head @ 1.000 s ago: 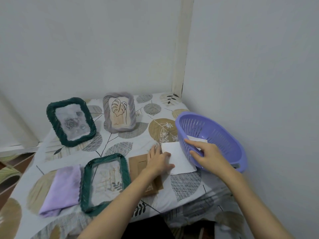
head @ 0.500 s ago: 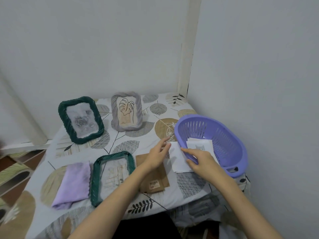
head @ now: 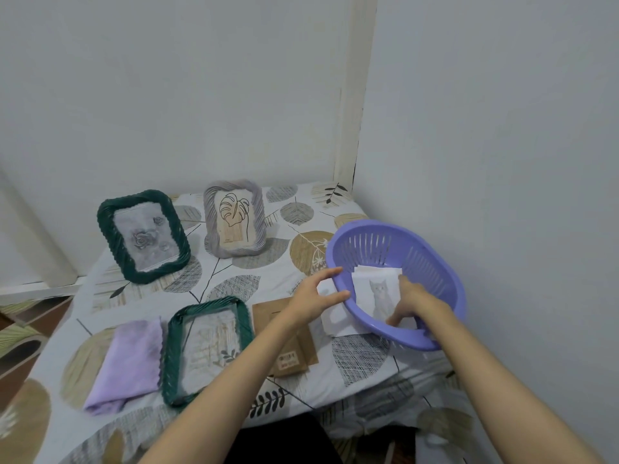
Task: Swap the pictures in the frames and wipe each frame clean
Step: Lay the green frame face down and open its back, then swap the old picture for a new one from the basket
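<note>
Fingers of the right hand are down inside the purple basket, curled onto the lower edge of a cat picture that lies on top of a few other white sheets; whether they actually pinch the paper or only press on it I cannot tell. Her left hand hangs just outside the basket's near rim with fingers straight and loosely spread, thumb apart, holding nothing, above a white sheet on the leaf-print tablecloth. Beside that sheet lies a brown backing board (a small label near its lower edge), and next to it a dark green frame flat on the cloth. A folded lilac cloth sits just left of that frame. Farther back, another dark green frame with a rose picture and a grey frame with a leaf drawing stand propped up, side by side.
</note>
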Action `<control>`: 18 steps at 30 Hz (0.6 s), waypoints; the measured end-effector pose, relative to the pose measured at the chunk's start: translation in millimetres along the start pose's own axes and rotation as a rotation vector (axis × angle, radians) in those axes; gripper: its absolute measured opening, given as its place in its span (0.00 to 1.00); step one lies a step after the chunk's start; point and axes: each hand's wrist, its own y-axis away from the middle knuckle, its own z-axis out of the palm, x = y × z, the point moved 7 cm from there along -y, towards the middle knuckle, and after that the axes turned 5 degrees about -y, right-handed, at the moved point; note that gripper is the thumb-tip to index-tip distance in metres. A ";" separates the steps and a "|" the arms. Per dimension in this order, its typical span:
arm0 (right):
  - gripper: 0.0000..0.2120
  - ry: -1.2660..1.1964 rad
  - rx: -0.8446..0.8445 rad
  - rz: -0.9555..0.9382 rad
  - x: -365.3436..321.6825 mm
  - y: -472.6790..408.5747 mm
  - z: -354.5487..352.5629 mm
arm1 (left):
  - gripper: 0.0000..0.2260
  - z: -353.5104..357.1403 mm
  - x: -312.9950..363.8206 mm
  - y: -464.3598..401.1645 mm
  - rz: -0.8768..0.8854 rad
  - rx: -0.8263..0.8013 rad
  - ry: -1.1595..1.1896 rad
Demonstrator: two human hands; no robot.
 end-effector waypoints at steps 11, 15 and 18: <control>0.13 -0.173 0.371 0.056 10.5 5.2 -26.2 | 0.24 -2.3 4.6 5.0 0.053 0.017 -0.022; 0.09 -0.275 0.448 -0.047 9.0 9.7 -35.0 | 0.25 -0.4 3.8 3.0 0.040 -0.003 -0.039; 0.06 -0.483 0.592 -0.174 1.9 25.3 -47.6 | 0.24 3.7 2.5 -0.1 0.004 -0.012 -0.019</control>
